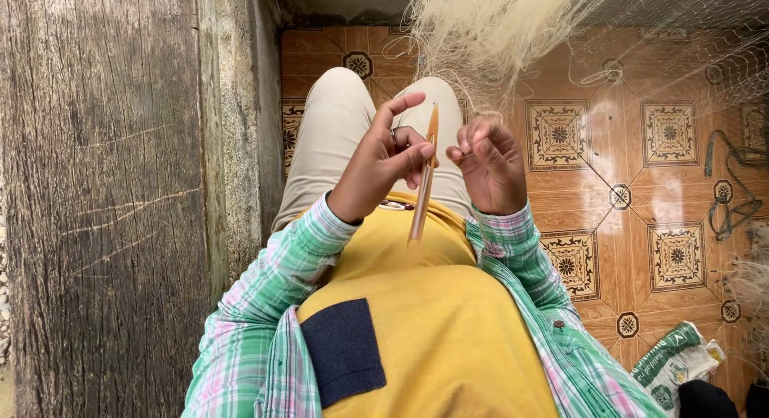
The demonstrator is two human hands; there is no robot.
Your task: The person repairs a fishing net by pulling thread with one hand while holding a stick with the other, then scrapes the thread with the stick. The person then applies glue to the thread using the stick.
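Patterned orange floor tiles (641, 178) are lying below as the left hand (380, 166) is gripping a netting needle (424, 178) upright over the lap, the right hand (489, 166) is pinching net thread (481, 34), and a green-and-white bag (673, 360) is lying at lower right.

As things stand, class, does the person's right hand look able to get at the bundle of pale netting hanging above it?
Probably yes. The right hand is raised just under the pale netting, pinching strands that trail from it, with nothing between them. The left hand holds the amber netting needle off to the side.
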